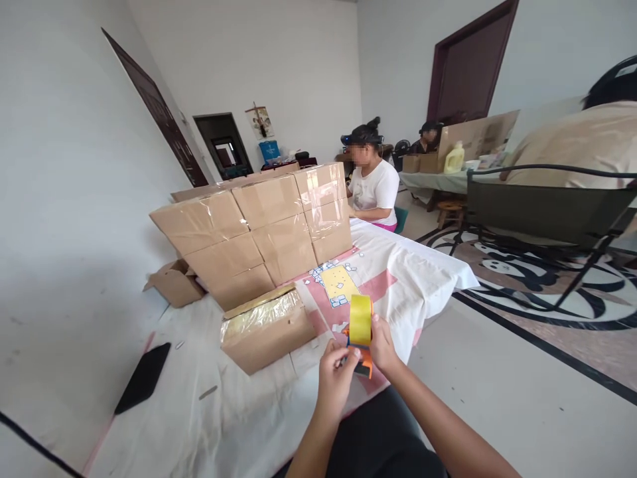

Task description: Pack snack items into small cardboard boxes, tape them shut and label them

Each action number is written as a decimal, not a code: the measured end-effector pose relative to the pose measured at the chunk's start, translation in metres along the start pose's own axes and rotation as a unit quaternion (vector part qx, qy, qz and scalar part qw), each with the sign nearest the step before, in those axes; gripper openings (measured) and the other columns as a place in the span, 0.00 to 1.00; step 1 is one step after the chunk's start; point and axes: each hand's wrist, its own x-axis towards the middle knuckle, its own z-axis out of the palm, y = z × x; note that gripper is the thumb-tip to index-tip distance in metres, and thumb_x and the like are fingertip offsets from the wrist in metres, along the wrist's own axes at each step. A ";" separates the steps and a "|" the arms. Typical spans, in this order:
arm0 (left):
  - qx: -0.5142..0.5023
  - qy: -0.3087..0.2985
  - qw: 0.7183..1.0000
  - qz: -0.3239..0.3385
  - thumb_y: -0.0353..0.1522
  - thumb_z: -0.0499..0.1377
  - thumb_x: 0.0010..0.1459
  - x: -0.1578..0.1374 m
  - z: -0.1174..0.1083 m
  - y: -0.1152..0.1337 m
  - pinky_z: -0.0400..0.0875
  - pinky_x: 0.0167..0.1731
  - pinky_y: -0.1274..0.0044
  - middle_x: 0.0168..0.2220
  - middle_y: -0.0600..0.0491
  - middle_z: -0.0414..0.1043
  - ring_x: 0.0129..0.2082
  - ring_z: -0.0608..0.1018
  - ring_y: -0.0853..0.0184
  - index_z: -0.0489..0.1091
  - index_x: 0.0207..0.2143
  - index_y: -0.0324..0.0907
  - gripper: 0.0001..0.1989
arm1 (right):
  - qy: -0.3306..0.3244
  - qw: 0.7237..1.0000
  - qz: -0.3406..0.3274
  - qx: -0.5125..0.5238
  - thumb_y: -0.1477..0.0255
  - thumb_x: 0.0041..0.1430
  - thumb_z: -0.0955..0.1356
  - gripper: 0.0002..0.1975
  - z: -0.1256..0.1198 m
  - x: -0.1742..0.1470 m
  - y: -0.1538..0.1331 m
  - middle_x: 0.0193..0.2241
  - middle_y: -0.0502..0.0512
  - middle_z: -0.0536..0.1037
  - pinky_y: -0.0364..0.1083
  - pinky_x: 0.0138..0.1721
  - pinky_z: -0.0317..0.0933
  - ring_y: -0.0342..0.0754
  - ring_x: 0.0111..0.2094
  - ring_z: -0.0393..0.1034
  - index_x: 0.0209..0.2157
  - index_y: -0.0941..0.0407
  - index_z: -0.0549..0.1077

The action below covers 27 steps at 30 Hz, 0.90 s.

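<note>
A tape dispenser [361, 322] with a wide yellow roll and orange and blue parts is held up above the table's front edge. My right hand [383, 342] grips it from the right side, fingers wrapped behind the roll. At its lower end, my left hand [338, 368] is closed with thumb and fingers pinched together by the orange cutter end. Whether a tape end sits in that pinch is too small to tell. Left of my hands lies a cardboard box [273, 335], its top covered with shiny clear tape.
Stacked taped cartons [279, 232] form a wall across the table [164, 431]. An opened carton [175, 282] and a black phone-like slab [143, 378] lie at left. A person in a white shirt [375, 182] sits beyond; a folding chair [547, 212] stands at right.
</note>
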 end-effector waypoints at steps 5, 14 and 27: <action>0.008 0.038 0.999 0.012 0.47 0.61 0.58 -0.014 0.013 0.014 0.63 0.29 0.76 0.27 0.55 0.60 0.28 0.67 0.68 0.74 0.22 0.41 0.20 | 0.049 0.998 -0.045 -0.019 0.41 0.62 0.59 0.33 -0.007 -0.001 0.012 0.14 0.51 0.66 0.45 0.19 0.57 0.44 0.17 0.57 0.17 0.53 0.64; 0.050 0.040 0.998 0.018 0.49 0.60 0.59 -0.028 0.012 0.008 0.64 0.29 0.76 0.26 0.54 0.61 0.28 0.68 0.68 0.69 0.19 0.41 0.24 | 0.145 0.966 0.005 0.213 0.48 0.61 0.64 0.24 -0.009 0.047 -0.025 0.19 0.50 0.74 0.45 0.21 0.65 0.47 0.19 0.68 0.26 0.54 0.71; 0.085 0.009 0.995 0.046 0.46 0.58 0.61 -0.049 0.005 -0.013 0.65 0.30 0.76 0.25 0.55 0.59 0.27 0.68 0.69 0.65 0.18 0.42 0.23 | 0.120 0.991 -0.009 0.049 0.45 0.62 0.61 0.31 -0.030 0.011 -0.028 0.20 0.56 0.77 0.47 0.25 0.68 0.50 0.21 0.71 0.22 0.55 0.75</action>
